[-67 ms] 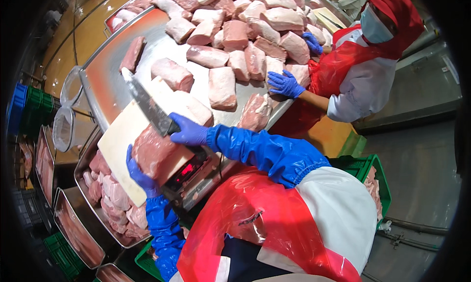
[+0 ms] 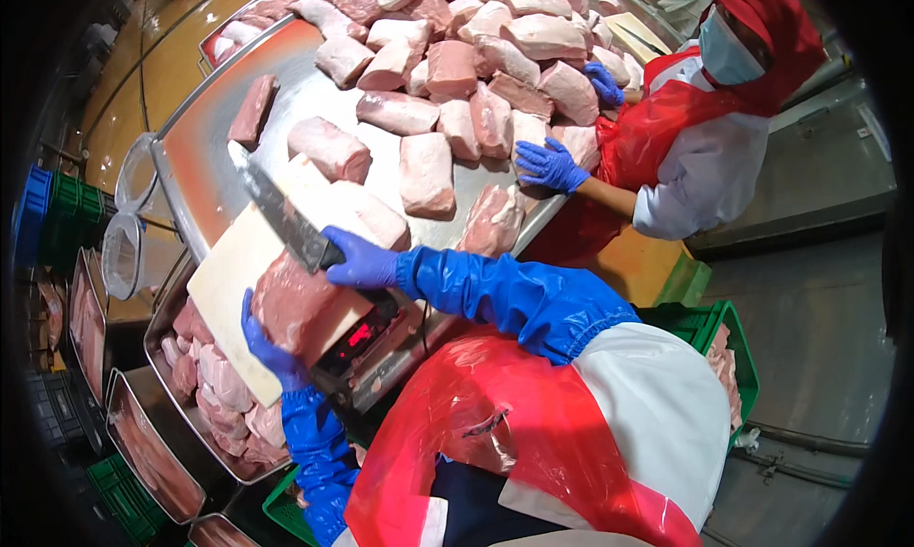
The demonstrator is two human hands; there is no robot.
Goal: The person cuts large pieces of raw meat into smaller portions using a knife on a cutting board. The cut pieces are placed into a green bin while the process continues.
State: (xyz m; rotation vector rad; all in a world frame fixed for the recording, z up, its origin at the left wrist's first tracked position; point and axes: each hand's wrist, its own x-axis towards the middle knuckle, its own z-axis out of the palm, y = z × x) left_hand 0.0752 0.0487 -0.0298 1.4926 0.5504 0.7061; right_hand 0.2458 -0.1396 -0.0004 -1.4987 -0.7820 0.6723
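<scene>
My right hand (image 2: 360,259), in a blue glove, is shut on the handle of a large knife (image 2: 286,214), its blade pointing up and left above a raw pink meat piece (image 2: 303,309). My left hand (image 2: 271,347), also gloved, is shut on the lower left side of that piece, fingers wrapped along it. The meat lies on a cream cutting board (image 2: 228,285). Just right of the meat is a scale (image 2: 338,352) with a red display, partly under the board. Cut meat pieces (image 2: 427,174) lie on the steel table (image 2: 195,157) beyond the knife.
A co-worker (image 2: 724,119) in red apron and cap stands at the right, gloved hands on the meat pile. A steel tray of meat (image 2: 224,399) is at lower left, beside more trays (image 2: 143,442). Green crates (image 2: 714,328) flank me; ringed bag holders (image 2: 122,252) stand at left.
My right hand and the knife have shifted very slightly left. The rest of the scene appears a few pixels shifted, with little other visible change.
</scene>
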